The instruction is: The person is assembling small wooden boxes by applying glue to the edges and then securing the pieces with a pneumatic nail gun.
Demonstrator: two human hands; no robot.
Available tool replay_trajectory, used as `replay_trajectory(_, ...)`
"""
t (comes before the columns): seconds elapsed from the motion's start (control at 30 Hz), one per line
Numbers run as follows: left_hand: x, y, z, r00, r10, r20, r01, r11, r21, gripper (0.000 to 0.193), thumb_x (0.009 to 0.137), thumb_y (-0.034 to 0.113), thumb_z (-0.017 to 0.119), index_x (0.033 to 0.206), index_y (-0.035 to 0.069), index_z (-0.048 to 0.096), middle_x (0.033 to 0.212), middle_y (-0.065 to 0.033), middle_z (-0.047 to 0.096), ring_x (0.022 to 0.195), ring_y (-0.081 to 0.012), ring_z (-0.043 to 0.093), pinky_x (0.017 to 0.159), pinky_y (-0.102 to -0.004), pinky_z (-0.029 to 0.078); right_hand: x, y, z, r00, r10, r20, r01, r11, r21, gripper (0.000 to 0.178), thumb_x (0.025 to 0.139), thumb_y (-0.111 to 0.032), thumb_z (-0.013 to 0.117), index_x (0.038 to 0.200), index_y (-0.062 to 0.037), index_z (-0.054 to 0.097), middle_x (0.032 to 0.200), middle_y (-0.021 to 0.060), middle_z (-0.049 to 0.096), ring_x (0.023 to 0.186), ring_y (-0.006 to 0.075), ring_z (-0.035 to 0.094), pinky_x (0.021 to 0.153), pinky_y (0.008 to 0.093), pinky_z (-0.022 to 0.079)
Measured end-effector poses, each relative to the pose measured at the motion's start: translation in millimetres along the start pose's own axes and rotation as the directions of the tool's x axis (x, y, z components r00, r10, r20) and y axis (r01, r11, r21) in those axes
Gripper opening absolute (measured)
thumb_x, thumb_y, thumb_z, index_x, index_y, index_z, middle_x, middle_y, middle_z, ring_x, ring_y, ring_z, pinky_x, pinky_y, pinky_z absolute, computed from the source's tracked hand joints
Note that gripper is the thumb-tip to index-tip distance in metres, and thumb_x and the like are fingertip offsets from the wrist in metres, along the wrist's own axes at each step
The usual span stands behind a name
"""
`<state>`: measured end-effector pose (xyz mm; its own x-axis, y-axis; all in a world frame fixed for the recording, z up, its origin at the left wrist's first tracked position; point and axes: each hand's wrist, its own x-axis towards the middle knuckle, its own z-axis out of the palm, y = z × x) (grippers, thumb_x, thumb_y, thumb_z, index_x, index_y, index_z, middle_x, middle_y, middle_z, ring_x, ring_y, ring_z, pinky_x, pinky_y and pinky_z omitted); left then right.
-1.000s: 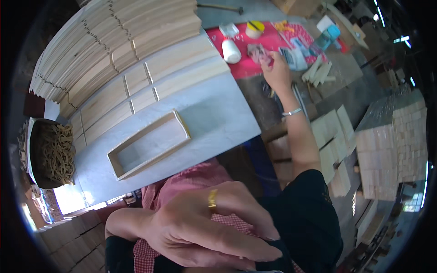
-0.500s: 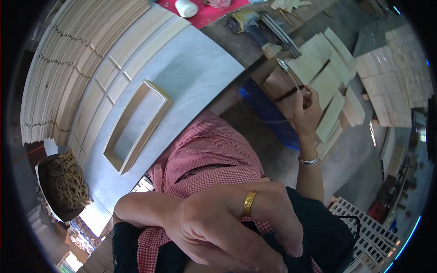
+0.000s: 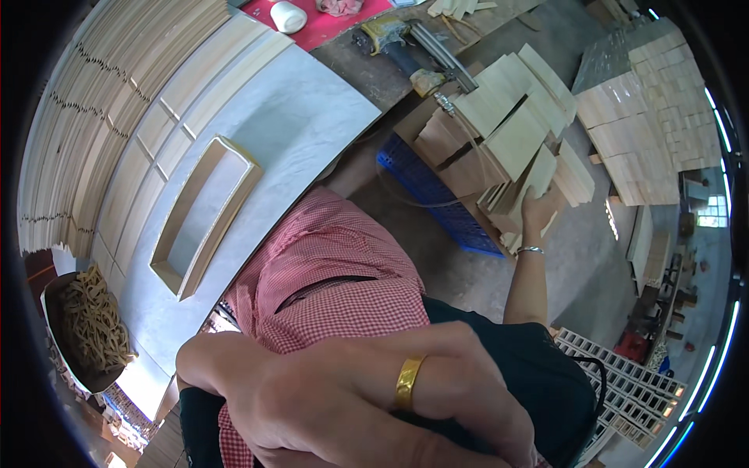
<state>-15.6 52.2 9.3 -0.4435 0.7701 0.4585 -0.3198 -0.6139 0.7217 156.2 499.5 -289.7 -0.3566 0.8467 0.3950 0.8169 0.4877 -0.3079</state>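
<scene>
My right hand [image 3: 540, 209], with a silver bangle at the wrist, is closed on the near end of a thin wooden board [image 3: 538, 173], among a heap of pale boards [image 3: 499, 97] above a blue crate [image 3: 441, 204]. A clear hose [image 3: 474, 139] with a metal fitting crosses these boards. Large and close, my left hand [image 3: 335, 398] wears a gold ring. Its fingers are curled, their tips cut off by the lower edge, and anything inside them is hidden. To the left, a narrow wooden frame [image 3: 221, 232] lies on the pale tabletop [image 3: 312, 101].
Tall stacked slats [image 3: 86, 140] line the far left of the tabletop. A box of tangled tan strips [image 3: 95, 320] sits below them. A yellow-topped nail gun [image 3: 390, 43] and a white spool [image 3: 289, 17] lie at the back. Wood blocks [image 3: 647, 117] are piled right; white grating [image 3: 616, 390] stands lower right.
My right hand has come down from beside the hose to the near boards and closed on one. The view has shifted, moving the surroundings leftward. My left hand stays curled.
</scene>
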Motion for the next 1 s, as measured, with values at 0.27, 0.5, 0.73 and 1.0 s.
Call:
replay_trajectory(0.27, -14, 4, -24, 0.967, -0.147, -0.206, 0.177, 0.975, 0.133, 0.025, 0.093, 0.004, 0.067, 0.116, -0.007, 0.069, 0.114, -0.0205, 0.068, 0.097, -0.0219, 0.065, 0.090, -0.0312, 0.053, -13, -22, -1, 0.956, 0.241, 0.170, -0.183, 0.937, -0.299, 0.075, 0.085, -0.061, 0.068, 0.124, 0.0024, 0.059, 0.113, 0.0264, 0.065, 0.103, 0.0426, 0.066, 0.092, 0.0471, 0.053)
replay_trajectory(0.5, -84, -7, -68, 0.636, -0.195, -0.747, 0.284, 0.959, -0.008, 0.029, 0.094, -0.003, 0.062, 0.123, -0.004, 0.063, 0.117, -0.0173, 0.066, 0.102, -0.0204, 0.063, 0.096, -0.0307, 0.050, 45, -102, -19, 0.995, 0.077, 0.066, -0.079, 0.997, 0.027, 0.072, 0.091, -0.056, 0.062, 0.128, 0.0058, 0.056, 0.119, 0.0268, 0.062, 0.109, 0.0462, 0.061, 0.093, 0.0525, 0.050)
replay_trajectory(0.73, -114, -8, -61, 0.573, -0.138, -0.808, 0.199, 0.980, -0.026, 0.025, 0.095, -0.002, 0.059, 0.120, -0.004, 0.063, 0.115, -0.0159, 0.066, 0.095, -0.0176, 0.061, 0.092, -0.0286, 0.049, 62, -160, -17, 0.936, 0.097, 0.337, -0.062, 0.992, -0.114, 0.090, 0.087, -0.071, 0.058, 0.122, 0.0117, 0.053, 0.120, 0.0342, 0.059, 0.105, 0.0481, 0.063, 0.091, 0.0507, 0.052)
replay_trajectory(1.0, -159, -2, -60, 0.565, -0.062, -0.823, 0.060, 0.998, -0.034, 0.024, 0.096, -0.003, 0.058, 0.119, -0.003, 0.063, 0.114, -0.0144, 0.067, 0.094, -0.0159, 0.061, 0.089, -0.0277, 0.048, 73, -163, -17, 0.904, 0.135, 0.405, -0.152, 0.988, 0.011, 0.086, 0.084, -0.057, 0.069, 0.127, 0.0140, 0.048, 0.123, 0.0359, 0.055, 0.109, 0.0468, 0.062, 0.095, 0.0472, 0.053)
